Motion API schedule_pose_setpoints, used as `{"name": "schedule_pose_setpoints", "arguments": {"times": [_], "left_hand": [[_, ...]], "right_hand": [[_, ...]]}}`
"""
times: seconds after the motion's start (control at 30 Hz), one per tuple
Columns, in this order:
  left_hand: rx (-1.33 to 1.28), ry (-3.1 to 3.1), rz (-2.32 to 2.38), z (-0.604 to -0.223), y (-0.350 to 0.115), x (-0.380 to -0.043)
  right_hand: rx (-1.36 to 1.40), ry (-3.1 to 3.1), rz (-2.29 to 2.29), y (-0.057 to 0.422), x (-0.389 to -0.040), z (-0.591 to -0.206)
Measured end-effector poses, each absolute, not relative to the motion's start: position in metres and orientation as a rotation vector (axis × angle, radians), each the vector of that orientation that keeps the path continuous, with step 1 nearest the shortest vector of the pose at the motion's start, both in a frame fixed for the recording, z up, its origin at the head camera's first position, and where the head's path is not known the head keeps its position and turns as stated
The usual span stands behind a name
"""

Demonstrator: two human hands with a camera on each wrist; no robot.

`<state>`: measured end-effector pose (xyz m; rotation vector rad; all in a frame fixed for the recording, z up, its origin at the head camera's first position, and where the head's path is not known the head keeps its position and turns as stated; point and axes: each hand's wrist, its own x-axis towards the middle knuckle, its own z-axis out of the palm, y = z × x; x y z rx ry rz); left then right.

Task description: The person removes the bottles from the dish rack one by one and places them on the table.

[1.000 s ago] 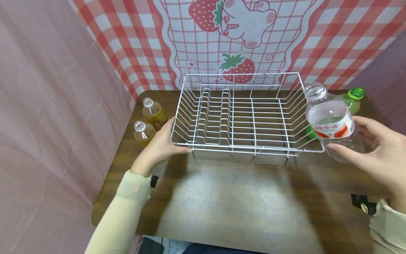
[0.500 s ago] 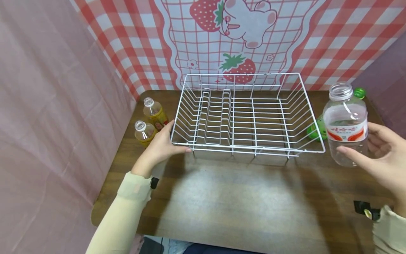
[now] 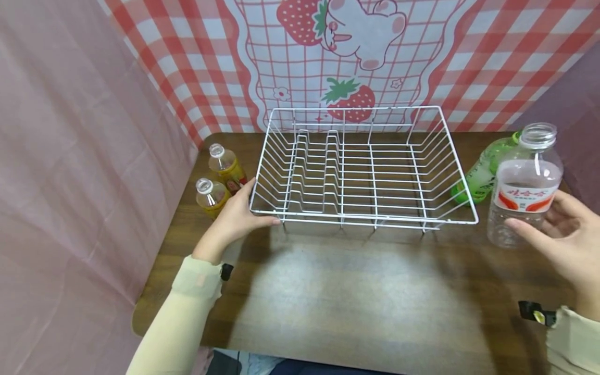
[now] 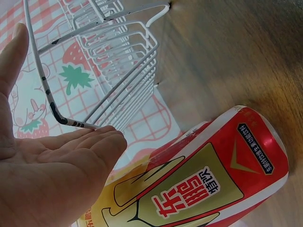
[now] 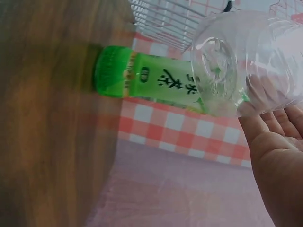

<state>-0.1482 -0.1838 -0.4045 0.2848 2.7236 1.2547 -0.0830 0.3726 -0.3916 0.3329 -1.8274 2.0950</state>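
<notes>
My right hand [image 3: 569, 237] holds a clear, capless plastic bottle [image 3: 527, 190] with a white and red label, fingers behind it and thumb in front. The bottle is upright at the right, overlapping a green tea bottle [image 3: 483, 174] behind it. In the right wrist view, the clear bottle's base [image 5: 215, 64] shows apart from the wooden tabletop. A white wire dish rack [image 3: 365, 216] stands across the middle of the table. My left hand [image 3: 232, 213] touches its front left corner, fingers extended along the side and thumb along the front.
Two capless bottles with yellow labels, a rear one [image 3: 228, 167] and a front one [image 3: 212, 198], stand left of the rack, close by my left hand. A red checked cloth [image 3: 187, 47] hangs behind the table [image 3: 328, 302]. A pink curtain [image 3: 70, 156] borders the left side.
My right hand has moved the clear bottle rightward, away from the rack's right end, and it has gone from tilted to upright. More of the green bottle shows. My left hand stays at the corner.
</notes>
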Motion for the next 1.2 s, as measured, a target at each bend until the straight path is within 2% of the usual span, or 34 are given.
{"name": "schedule_pose_setpoints", "arguments": {"times": [0.83, 1.2], "left_hand": [[0.189, 2.728, 1.240, -0.410, -0.183, -0.149], [0.191, 2.720, 1.247, -0.411, -0.185, -0.147]], "right_hand": [[0.290, -1.776, 2.178, 0.390, -0.085, -0.415], [0.174, -1.934, 2.078, 0.393, -0.086, -0.421]]}}
